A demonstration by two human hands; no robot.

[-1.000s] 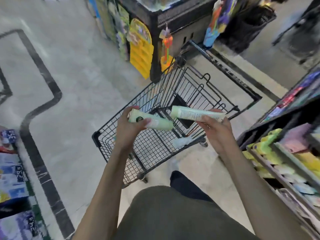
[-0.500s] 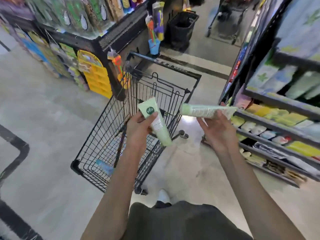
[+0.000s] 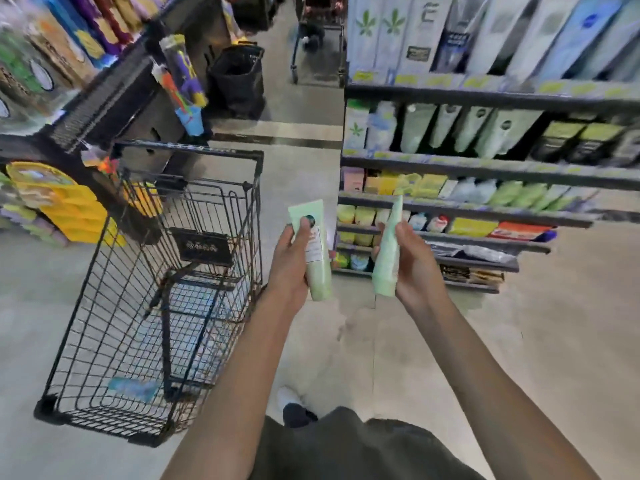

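Note:
My left hand (image 3: 290, 263) grips a pale green tube (image 3: 317, 268) with a white label and a dark round logo, held nearly upright with its cap end down. My right hand (image 3: 414, 268) holds a second pale green tube (image 3: 387, 258), turned edge-on, also upright. Both tubes are at chest height, side by side and a little apart, in front of the store shelves (image 3: 485, 168). A black wire shopping cart (image 3: 166, 306) stands to the left of my left hand, with a light blue item (image 3: 133, 388) lying on its floor.
Shelves on the right carry rows of tubes, boxes and packets. A dark display stand (image 3: 114, 109) with hanging toys and yellow packets is behind the cart. A black basket (image 3: 237, 76) and another cart (image 3: 318, 36) stand down the aisle. Bare floor lies between cart and shelves.
The view has swung right, from above the cart toward the shelves. Both tubes have turned from lying crosswise to standing upright, and my hands have come closer together.

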